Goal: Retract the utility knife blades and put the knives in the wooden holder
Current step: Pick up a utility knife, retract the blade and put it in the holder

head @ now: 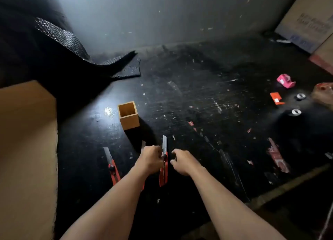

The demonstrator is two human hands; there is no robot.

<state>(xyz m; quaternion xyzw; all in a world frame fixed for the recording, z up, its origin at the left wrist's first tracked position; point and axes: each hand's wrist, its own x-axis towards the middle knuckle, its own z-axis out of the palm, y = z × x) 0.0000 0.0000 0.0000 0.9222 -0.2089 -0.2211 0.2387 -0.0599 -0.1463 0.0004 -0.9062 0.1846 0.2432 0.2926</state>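
On the scuffed black tabletop (207,99), near its front edge, both bare hands meet around 1 red utility knife (163,169). Its blade sticks out, pointing away from the person toward the far wall. The left hand (150,158) is curled closed against the knife's left side at the black slider knob, fingers wrapped on the body. The right hand (182,161) sits just beside the knife's right edge with its fingers bent inward; whether they actually touch the handle I cannot tell from where I stand.

A second red knife (112,167) lies flat on the table to the left of the hands, untouched, blade also extended and aimed away. Behind the left hand a pale sliver shows that may be a third blade, though most of it is hidden.

The wooden holder (128,115), a small square open-topped box, stands upright beyond the knives and a little left, with nothing visible in it. Off to the right, well apart, sit a pink tape dispenser (285,80) and an orange card (276,98)
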